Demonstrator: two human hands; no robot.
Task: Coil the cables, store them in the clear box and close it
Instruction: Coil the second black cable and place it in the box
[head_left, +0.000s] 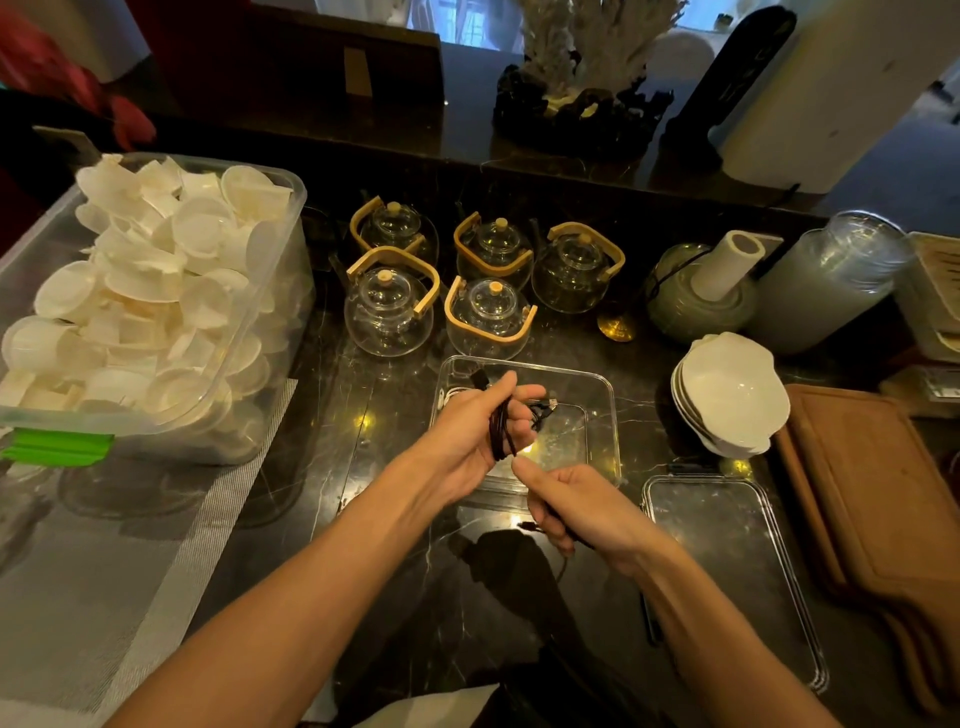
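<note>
A dark cable (500, 431) is wound in loops around the fingers of my left hand (475, 431), which is held over the near edge of the clear box (605, 400). My right hand (574, 506) is closed on the cable's loose end just in front of the box. Inside the box, at its far left, lies a white coiled cable (451, 397), and a black plug (478, 378) shows behind my left fingers. The clear lid (727, 561) lies flat on the dark marble counter to the right of my right hand.
A large plastic tub of white cups (156, 312) fills the left side. Several glass teapots with wooden handles (441, 280) stand behind the box. Stacked white bowls (727, 395), jars and wooden boards (883, 509) occupy the right.
</note>
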